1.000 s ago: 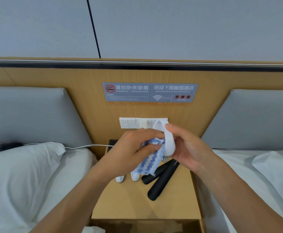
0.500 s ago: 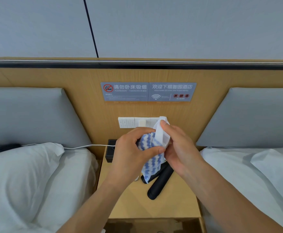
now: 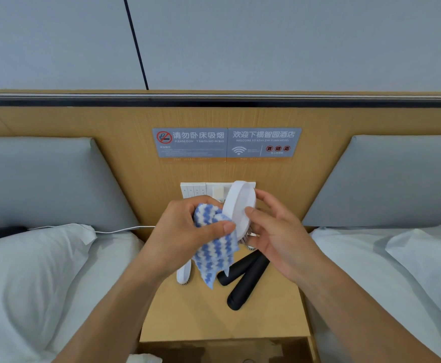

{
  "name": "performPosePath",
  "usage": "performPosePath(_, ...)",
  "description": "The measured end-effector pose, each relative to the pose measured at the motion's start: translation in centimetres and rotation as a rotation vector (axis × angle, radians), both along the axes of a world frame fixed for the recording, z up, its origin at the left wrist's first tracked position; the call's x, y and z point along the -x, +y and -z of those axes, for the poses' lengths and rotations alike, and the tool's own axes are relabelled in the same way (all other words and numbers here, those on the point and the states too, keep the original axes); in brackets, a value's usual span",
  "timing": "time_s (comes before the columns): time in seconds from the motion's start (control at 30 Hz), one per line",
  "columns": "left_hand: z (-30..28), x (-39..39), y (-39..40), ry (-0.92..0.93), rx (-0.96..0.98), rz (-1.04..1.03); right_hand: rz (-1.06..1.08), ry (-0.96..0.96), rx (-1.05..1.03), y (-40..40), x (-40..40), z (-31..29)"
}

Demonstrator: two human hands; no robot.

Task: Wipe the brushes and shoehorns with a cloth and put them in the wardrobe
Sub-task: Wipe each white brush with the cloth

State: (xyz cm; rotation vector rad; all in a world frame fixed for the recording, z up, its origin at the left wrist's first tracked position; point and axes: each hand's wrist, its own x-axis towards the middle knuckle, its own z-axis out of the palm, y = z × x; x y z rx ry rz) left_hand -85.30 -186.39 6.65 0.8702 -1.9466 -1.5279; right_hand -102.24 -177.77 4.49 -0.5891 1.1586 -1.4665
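left hand (image 3: pixel 185 231) gripping, right hand (image 3: pixel 274 231) pinching

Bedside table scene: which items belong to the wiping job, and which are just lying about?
Job: white oval brush, blue-and-white striped cloth, second white brush, two black shoehorns.
Lying about: white cable, grey wall sign, white switch panel.

head-worn view, facing forward; hands (image 3: pixel 229 231) close
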Motion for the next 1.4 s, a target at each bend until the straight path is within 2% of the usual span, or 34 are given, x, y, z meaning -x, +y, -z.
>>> performPosePath(0.17,0.2,0.3,0.4,-0.01,-0.053,-0.025,-0.036,0.163,0.03,0.3,0.0,-0.1)
performPosePath(0.33,-0.7,0.1,-0.3,0.035,-0.21,-0.047,-0.065,0.453,0.088,0.6,-0.7,-0.4)
performPosePath(0.43,-1.2,-0.1,-0.7,0.049,-0.249,-0.029,-0.056,0.509,0.105,0.6,-1.0,-0.7)
performPosePath(0.7,-0.1,-0.6,0.5,0.043,-0.132,0.028,-0.028,0.479,0.044,0.9,-0.7,-0.7)
performPosePath(0.77,-0.1,-0.7,0.6,0.022,-0.137,0.04,-0.034,0.599,0.077,1.1,-0.6,-1.0)
performPosePath(0.93,-0.7,-0.7,0.1,0.025,-0.235,-0.032,-0.058,1.037,0.183,1.3,-0.7,-1.7)
performPosePath(1.07,-1.6,-1.0,-0.9,-0.075,-0.318,-0.014,-0.064,1.234,0.254,1.7,-1.0,-1.6)
performPosePath(1.2,-2.2,-0.7,-2.0,-0.257,-0.279,-0.043,-0.106,1.375,0.328,1.7,-1.2,-1.4)
performPosePath(1.4,-2.1,0.0,-2.6,-0.29,-0.288,-0.055,-0.079,1.346,0.308,1.7,-1.2,-0.4)
